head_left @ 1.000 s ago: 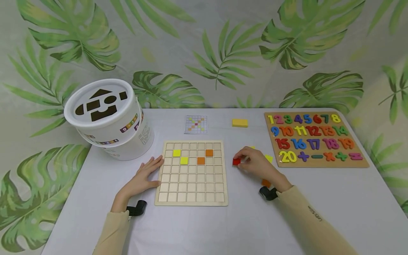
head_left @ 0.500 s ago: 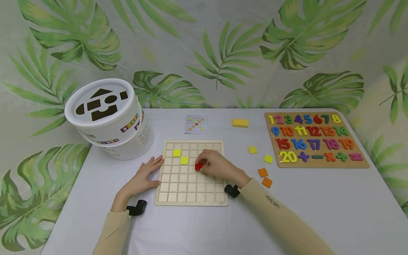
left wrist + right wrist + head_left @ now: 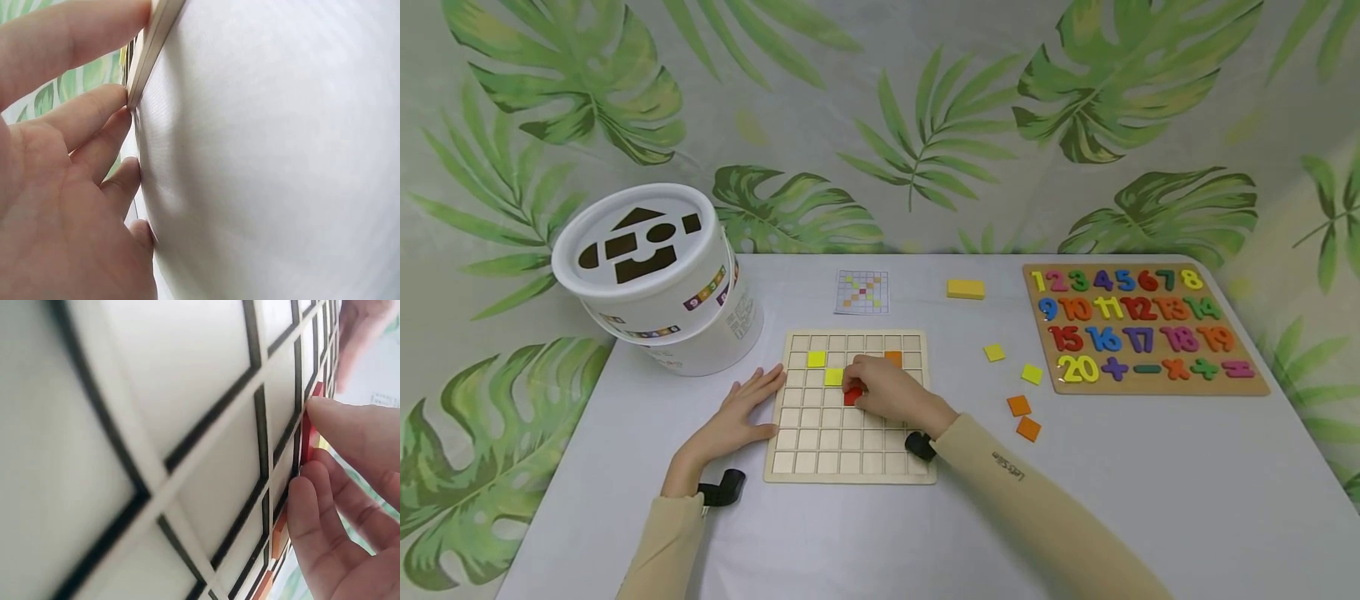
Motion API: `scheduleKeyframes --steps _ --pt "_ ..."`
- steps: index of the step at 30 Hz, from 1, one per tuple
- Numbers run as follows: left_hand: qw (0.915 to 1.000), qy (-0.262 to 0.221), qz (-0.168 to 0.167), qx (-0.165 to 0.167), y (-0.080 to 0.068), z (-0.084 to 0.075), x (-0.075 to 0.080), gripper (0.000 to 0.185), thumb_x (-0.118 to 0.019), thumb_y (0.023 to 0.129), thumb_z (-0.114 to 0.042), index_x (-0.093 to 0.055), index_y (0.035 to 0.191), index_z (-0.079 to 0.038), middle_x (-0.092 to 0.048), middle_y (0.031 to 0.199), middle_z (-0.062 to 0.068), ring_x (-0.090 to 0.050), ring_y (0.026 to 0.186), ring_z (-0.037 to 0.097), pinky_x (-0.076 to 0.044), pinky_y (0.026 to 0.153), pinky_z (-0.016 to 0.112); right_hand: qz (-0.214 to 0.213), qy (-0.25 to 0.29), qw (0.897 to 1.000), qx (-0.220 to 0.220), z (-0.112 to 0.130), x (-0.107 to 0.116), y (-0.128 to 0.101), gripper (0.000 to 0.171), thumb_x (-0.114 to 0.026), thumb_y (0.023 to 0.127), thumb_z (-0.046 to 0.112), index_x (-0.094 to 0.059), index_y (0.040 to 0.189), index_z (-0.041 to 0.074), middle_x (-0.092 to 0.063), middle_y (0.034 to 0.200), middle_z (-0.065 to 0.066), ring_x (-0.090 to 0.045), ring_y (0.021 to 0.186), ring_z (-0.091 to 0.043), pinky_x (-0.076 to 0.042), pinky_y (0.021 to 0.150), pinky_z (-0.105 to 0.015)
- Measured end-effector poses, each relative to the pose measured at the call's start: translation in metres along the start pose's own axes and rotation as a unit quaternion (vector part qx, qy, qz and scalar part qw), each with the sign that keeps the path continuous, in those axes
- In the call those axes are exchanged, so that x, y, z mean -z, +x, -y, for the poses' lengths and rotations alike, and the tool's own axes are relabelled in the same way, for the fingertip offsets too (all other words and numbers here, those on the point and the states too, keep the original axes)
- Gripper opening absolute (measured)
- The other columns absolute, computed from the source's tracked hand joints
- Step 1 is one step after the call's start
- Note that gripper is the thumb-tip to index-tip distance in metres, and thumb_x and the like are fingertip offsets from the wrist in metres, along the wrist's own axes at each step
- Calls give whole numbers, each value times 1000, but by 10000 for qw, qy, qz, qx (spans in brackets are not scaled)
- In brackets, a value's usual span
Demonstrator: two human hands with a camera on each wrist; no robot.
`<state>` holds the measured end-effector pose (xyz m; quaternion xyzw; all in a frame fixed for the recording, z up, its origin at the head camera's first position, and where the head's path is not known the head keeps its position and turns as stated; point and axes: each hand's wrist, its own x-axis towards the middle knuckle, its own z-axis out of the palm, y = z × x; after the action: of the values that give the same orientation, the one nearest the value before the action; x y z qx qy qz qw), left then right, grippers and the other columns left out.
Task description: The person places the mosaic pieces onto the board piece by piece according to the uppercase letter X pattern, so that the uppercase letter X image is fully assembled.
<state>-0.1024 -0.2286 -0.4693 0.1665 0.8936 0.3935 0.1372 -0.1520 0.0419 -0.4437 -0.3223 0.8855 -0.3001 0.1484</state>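
Right hand (image 3: pixel 891 393) moved left over grid board (image 3: pixel 850 467); fingers (image 3: pixel 350 425) pinching red tile (image 3: pixel 852 397); left hand (image 3: pixel 737 417) flat at board edge.

The board (image 3: pixel 850 450) is pale matt wood; the tablecloth (image 3: pixel 1150 467) is smooth white cloth; the bucket (image 3: pixel 655 275) is glossy white plastic.

Red tile (image 3: pixel 851 397) on pale wooden grid board (image 3: pixel 850 462), yellow tiles (image 3: pixel 824 368) nearby.

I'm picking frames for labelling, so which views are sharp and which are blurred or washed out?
Head view: evenly lit and sharp; the wooden grid board and red square tile read clearly. Left wrist view: the white table is pale and featureless, the left hand soft. Right wrist view: near grid cells blur; the right hand is sharper.
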Motion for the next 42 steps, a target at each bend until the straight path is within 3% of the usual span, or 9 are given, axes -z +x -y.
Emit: scheduleKeyframes --steps 6,13,20,25,29,35,42 --pt "10000 30 -33 11 0 0 0 77 -68 78 -4 -33 147 0 -22 156 13 -6 144 36 6 112 57 7 492 9988 -38 -8 5 -5 18 -65 84 -1 -69 100 7 -60 93 0 -53 81 -13 -48 74 -24" --pt "10000 17 -13 31 0 0 0 77 -67 79 -4 -33 147 0 -21 156 12 -5 144 36 7 112 57 -568 1338 9894 76 -35 33 -40 19 -66 83 -2 -68 102 1 -66 97 -8 -57 83 -16 -53 75 -29" --pt "10000 -6 -16 23 0 3 -1 78 -68 78 -3 -33 147 0 -21 157 12 -5 144 36 7 112 56 -1152 1017 9864 -581 -76 63 -102 18 -68 84 -1 -68 102 1 -67 98 -9 -57 83 -19 -54 74 -33" --pt "10000 -24 -12 -17 0 4 -1 79 -68 78 -2 -32 147 0 -21 157 12 -4 144 36 7 112 56 -1245 902 9817 -1121 -104 74 -149 15 -67 86 2 -68 101 4 -65 96 -6 -57 84 -20 -54 73 -29" --pt "10000 6 -23 -3 0 4 -1 78 -68 78 -2 -32 147 0 -21 157 12 -5 144 37 7 112 57 -1302 834 9808 -1189 -117 76 -178 14 -69 86 3 -69 100 5 -64 92 -3 -57 82 -17 -54 72 -26" --pt "10000 24 -31 11 -1 2 -1 78 -68 78 -2 -32 147 0 -21 157 12 -4 144 37 7 112 57 -1271 787 9812 -1219 -124 70 -199 18 -71 82 0 -69 100 4 -64 90 0 -56 78 -13 -54 70 -24" --pt "10000 0 -1 -19 0 2 -1 78 -68 78 -2 -32 147 1 -20 157 13 -4 144 37 8 112 57 -1041 479 9838 -1376 -123 59 -202 29 -78 76 7 -66 103 6 -58 90 3 -50 82 -16 -48 70 -23"
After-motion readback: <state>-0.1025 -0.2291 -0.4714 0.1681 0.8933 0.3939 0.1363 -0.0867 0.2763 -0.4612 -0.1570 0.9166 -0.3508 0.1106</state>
